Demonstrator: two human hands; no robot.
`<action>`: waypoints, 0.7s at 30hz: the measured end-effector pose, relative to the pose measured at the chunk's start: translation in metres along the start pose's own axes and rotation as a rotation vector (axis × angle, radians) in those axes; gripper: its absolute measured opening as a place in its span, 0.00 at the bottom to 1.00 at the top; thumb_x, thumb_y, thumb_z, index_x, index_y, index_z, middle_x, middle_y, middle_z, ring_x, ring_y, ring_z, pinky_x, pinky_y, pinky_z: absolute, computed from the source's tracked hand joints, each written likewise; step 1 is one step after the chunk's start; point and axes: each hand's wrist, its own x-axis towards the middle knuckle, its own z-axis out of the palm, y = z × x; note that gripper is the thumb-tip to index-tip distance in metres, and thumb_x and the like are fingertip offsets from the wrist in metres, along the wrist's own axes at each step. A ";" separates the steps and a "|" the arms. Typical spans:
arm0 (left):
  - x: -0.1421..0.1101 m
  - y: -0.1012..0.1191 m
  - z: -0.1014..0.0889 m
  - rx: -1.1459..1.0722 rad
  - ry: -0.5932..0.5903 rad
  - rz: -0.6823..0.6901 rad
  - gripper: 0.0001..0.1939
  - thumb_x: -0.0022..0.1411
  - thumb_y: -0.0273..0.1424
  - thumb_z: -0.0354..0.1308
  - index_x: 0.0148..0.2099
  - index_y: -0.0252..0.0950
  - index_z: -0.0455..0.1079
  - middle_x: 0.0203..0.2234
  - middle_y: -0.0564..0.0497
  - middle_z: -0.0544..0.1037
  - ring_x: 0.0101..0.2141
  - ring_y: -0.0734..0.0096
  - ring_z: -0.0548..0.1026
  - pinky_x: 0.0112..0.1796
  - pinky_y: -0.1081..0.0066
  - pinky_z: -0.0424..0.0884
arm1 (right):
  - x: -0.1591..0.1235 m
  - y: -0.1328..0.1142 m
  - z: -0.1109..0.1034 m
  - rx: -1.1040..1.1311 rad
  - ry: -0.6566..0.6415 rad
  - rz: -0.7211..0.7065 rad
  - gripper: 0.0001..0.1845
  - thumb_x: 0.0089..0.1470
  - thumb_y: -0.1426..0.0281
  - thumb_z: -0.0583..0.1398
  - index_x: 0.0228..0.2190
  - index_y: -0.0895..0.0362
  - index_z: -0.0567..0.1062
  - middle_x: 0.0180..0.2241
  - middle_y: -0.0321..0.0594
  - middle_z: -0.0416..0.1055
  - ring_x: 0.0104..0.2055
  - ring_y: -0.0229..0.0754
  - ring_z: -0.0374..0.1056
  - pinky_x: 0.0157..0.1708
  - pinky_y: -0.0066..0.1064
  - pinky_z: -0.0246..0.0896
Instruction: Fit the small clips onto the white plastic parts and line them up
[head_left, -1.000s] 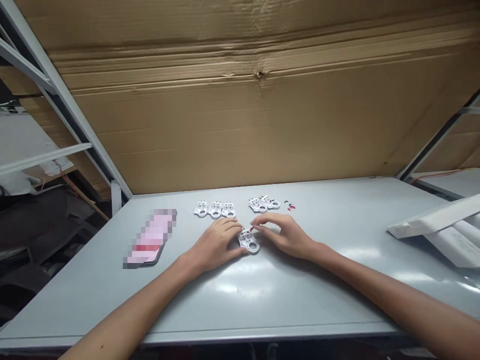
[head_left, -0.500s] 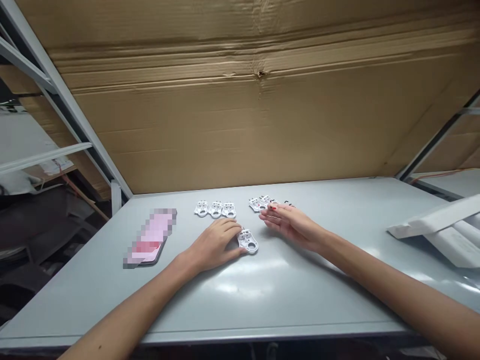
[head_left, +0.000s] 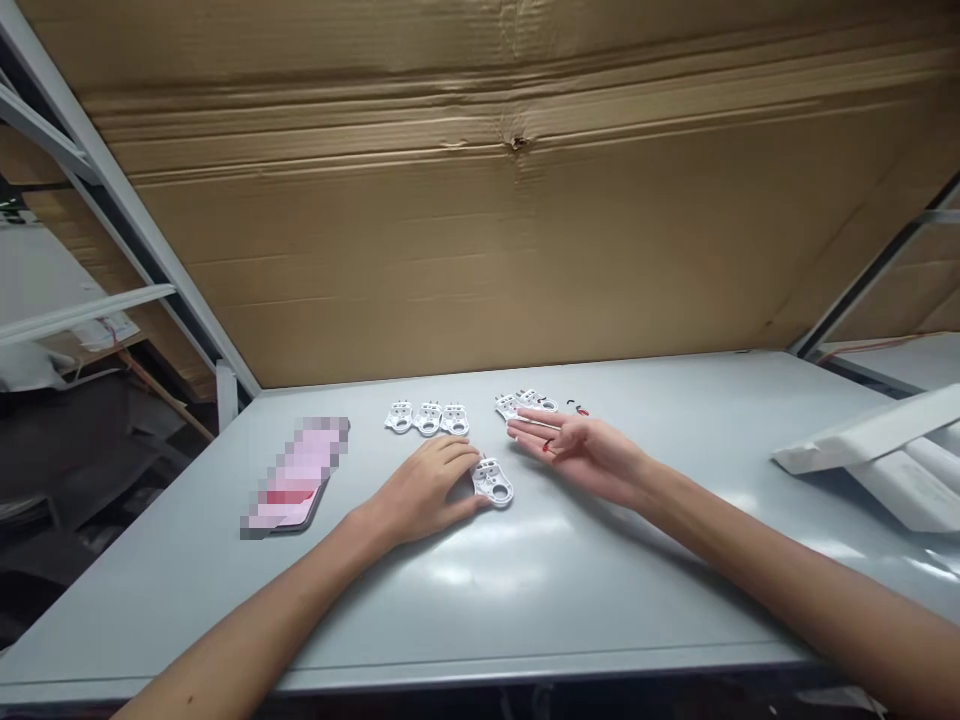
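Note:
My left hand rests on the grey table. Its fingertips and thumb pinch the left edge of a white plastic part with a round hole, which lies flat. My right hand hovers just right of that part, palm up and fingers stretched out. A tiny red piece lies on its fingers. Behind the left hand lie three more white parts in a row. Two more white parts lie just beyond the right fingertips.
A few tiny red and black pieces lie behind my right hand. A phone lies at the left of the table. White profiles lie at the right edge. A cardboard sheet walls off the back; a metal frame stands left.
My right hand left the white part, reached back to the small pieces, then turned palm up with a red piece on it. The left hand stayed on the part.

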 end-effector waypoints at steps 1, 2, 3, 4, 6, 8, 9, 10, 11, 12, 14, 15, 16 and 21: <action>0.000 0.000 0.000 -0.001 0.000 -0.002 0.15 0.65 0.39 0.60 0.50 0.37 0.70 0.47 0.44 0.77 0.52 0.54 0.71 0.52 0.56 0.68 | 0.000 0.000 -0.002 -0.055 -0.013 -0.011 0.30 0.43 0.80 0.55 0.49 0.55 0.74 0.56 0.45 0.71 0.61 0.52 0.63 0.62 0.50 0.58; 0.000 0.000 0.000 -0.002 -0.001 -0.003 0.15 0.65 0.38 0.60 0.50 0.37 0.70 0.47 0.44 0.77 0.52 0.54 0.71 0.52 0.56 0.68 | -0.001 -0.001 -0.003 -0.094 -0.019 -0.014 0.31 0.44 0.81 0.55 0.51 0.54 0.73 0.58 0.45 0.69 0.61 0.52 0.63 0.62 0.50 0.58; 0.000 0.000 0.000 -0.001 -0.001 -0.004 0.15 0.64 0.38 0.61 0.50 0.37 0.70 0.47 0.44 0.77 0.52 0.54 0.71 0.52 0.56 0.68 | -0.001 -0.003 -0.005 -0.118 -0.018 -0.011 0.30 0.45 0.80 0.56 0.51 0.54 0.73 0.58 0.45 0.68 0.60 0.53 0.64 0.62 0.50 0.59; -0.001 0.000 -0.001 0.000 -0.003 -0.005 0.15 0.64 0.38 0.61 0.50 0.36 0.70 0.47 0.44 0.77 0.52 0.54 0.71 0.53 0.56 0.68 | -0.001 -0.006 -0.007 -0.130 -0.013 -0.005 0.28 0.47 0.79 0.57 0.51 0.54 0.73 0.58 0.45 0.68 0.60 0.53 0.65 0.62 0.50 0.59; -0.001 0.000 -0.001 0.006 -0.009 -0.003 0.15 0.65 0.38 0.61 0.50 0.35 0.70 0.47 0.43 0.77 0.52 0.54 0.71 0.53 0.56 0.67 | -0.001 -0.013 -0.012 -0.150 0.016 0.002 0.24 0.51 0.77 0.58 0.50 0.54 0.74 0.57 0.46 0.70 0.59 0.52 0.66 0.62 0.49 0.58; -0.001 -0.001 0.000 0.014 -0.015 -0.005 0.16 0.65 0.38 0.60 0.51 0.35 0.70 0.48 0.43 0.76 0.53 0.53 0.70 0.53 0.55 0.67 | 0.001 -0.019 -0.021 -0.222 0.106 -0.025 0.20 0.53 0.74 0.59 0.49 0.54 0.74 0.56 0.46 0.71 0.59 0.52 0.66 0.62 0.49 0.58; -0.002 -0.001 0.000 0.016 -0.018 -0.007 0.16 0.65 0.38 0.60 0.51 0.35 0.70 0.48 0.43 0.76 0.53 0.53 0.70 0.53 0.55 0.67 | 0.002 -0.020 -0.027 -0.296 0.179 -0.056 0.19 0.54 0.73 0.58 0.48 0.53 0.74 0.55 0.46 0.72 0.58 0.53 0.67 0.62 0.50 0.58; -0.002 -0.001 0.000 0.016 -0.020 -0.009 0.16 0.65 0.38 0.60 0.51 0.35 0.70 0.48 0.43 0.76 0.54 0.53 0.69 0.53 0.55 0.67 | 0.004 -0.021 -0.034 -0.399 0.266 -0.098 0.19 0.55 0.73 0.58 0.49 0.53 0.74 0.55 0.46 0.72 0.58 0.53 0.67 0.61 0.52 0.59; -0.001 -0.002 0.000 0.015 -0.021 -0.010 0.16 0.65 0.38 0.60 0.51 0.35 0.70 0.48 0.43 0.76 0.54 0.53 0.69 0.53 0.55 0.67 | 0.006 -0.019 -0.040 -0.517 0.351 -0.144 0.20 0.55 0.73 0.57 0.50 0.53 0.74 0.55 0.47 0.71 0.59 0.54 0.66 0.59 0.54 0.59; -0.001 -0.002 0.000 0.013 -0.022 -0.010 0.16 0.65 0.38 0.61 0.51 0.35 0.70 0.48 0.43 0.77 0.54 0.53 0.69 0.53 0.55 0.68 | 0.008 -0.016 -0.047 -0.626 0.419 -0.190 0.22 0.55 0.75 0.55 0.51 0.53 0.73 0.55 0.48 0.71 0.59 0.55 0.66 0.59 0.56 0.60; -0.001 -0.002 0.000 0.011 -0.020 -0.010 0.16 0.65 0.38 0.61 0.51 0.36 0.70 0.48 0.43 0.77 0.54 0.53 0.69 0.53 0.55 0.68 | 0.012 -0.007 -0.060 -0.778 0.448 -0.227 0.26 0.54 0.78 0.53 0.54 0.54 0.70 0.56 0.49 0.70 0.60 0.55 0.64 0.57 0.56 0.61; -0.001 -0.001 0.000 0.010 -0.018 -0.010 0.16 0.65 0.38 0.60 0.51 0.36 0.70 0.47 0.43 0.77 0.54 0.53 0.70 0.53 0.55 0.68 | 0.014 -0.001 -0.064 -0.819 0.440 -0.219 0.27 0.54 0.78 0.52 0.55 0.55 0.69 0.57 0.51 0.69 0.60 0.55 0.64 0.56 0.55 0.63; -0.001 -0.001 0.000 0.010 -0.017 -0.011 0.16 0.65 0.38 0.60 0.51 0.36 0.70 0.47 0.43 0.77 0.54 0.53 0.70 0.53 0.55 0.68 | 0.016 0.005 -0.068 -0.845 0.429 -0.213 0.28 0.54 0.78 0.52 0.56 0.55 0.68 0.58 0.51 0.68 0.61 0.55 0.63 0.56 0.54 0.63; 0.000 0.001 -0.002 0.012 -0.012 0.000 0.15 0.65 0.39 0.60 0.49 0.36 0.71 0.47 0.43 0.77 0.53 0.53 0.70 0.54 0.56 0.67 | 0.022 0.022 -0.073 -0.889 0.387 -0.218 0.26 0.58 0.71 0.53 0.59 0.53 0.65 0.61 0.49 0.64 0.63 0.54 0.60 0.61 0.53 0.55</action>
